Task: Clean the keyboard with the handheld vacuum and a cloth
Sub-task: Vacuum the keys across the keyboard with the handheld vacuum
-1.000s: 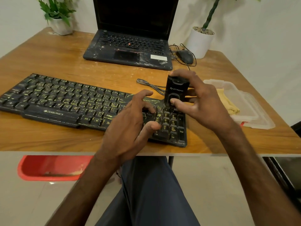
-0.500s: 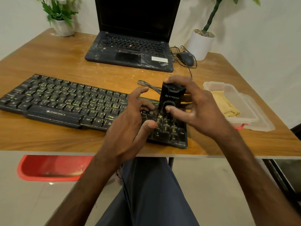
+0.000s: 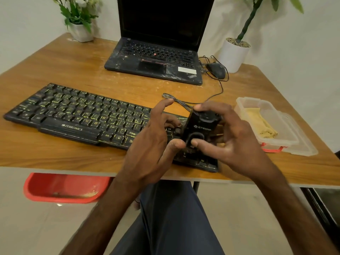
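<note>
Right grip (image 3: 233, 142) is wrapped round the handheld vacuum (image 3: 199, 128), thumb on its front, fingers over the top. Vacuum stands on the right end of the keyboard (image 3: 73, 115), along the table's (image 3: 73, 70) near edge. Left grip (image 3: 152, 144) rests loosely curled on the keys beside it, holding nothing; thumb possibly touches the vacuum. Cloth (image 3: 261, 126) sits in a clear container (image 3: 294, 142) near the right edge.

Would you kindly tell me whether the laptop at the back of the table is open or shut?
Open: the laptop has its lid standing upright, showing its dark screen and its own keys.
</note>
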The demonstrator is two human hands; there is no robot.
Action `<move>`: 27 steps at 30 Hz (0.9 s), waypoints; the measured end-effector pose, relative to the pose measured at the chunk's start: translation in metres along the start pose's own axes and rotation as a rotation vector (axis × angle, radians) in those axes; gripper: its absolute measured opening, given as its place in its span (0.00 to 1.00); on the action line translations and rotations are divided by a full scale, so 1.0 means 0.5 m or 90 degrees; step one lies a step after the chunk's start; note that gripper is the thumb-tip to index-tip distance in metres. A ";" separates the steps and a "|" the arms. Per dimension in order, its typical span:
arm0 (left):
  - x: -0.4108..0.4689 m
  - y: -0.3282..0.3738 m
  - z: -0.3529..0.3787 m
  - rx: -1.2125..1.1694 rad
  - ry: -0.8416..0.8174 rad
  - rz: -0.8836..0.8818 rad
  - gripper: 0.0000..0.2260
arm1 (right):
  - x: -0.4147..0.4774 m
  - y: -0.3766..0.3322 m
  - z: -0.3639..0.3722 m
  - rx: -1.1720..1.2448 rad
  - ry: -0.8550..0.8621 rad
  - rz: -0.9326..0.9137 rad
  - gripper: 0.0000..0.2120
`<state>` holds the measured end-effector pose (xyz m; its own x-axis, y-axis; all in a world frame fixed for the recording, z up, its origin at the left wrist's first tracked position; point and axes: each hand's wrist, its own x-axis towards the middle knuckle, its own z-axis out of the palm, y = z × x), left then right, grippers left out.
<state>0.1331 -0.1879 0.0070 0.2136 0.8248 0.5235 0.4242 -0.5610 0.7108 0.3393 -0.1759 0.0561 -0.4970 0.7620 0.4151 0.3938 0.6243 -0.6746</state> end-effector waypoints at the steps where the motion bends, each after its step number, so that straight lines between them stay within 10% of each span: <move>1: -0.001 0.000 0.000 -0.003 0.002 -0.001 0.44 | -0.009 -0.003 -0.002 0.014 -0.008 -0.009 0.30; 27: 0.000 -0.003 0.003 -0.063 0.017 -0.006 0.42 | 0.004 -0.001 0.000 -0.057 -0.072 -0.078 0.30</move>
<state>0.1339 -0.1870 0.0050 0.1857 0.8284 0.5284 0.3364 -0.5589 0.7579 0.3381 -0.1747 0.0574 -0.6274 0.6586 0.4155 0.3897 0.7275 -0.5647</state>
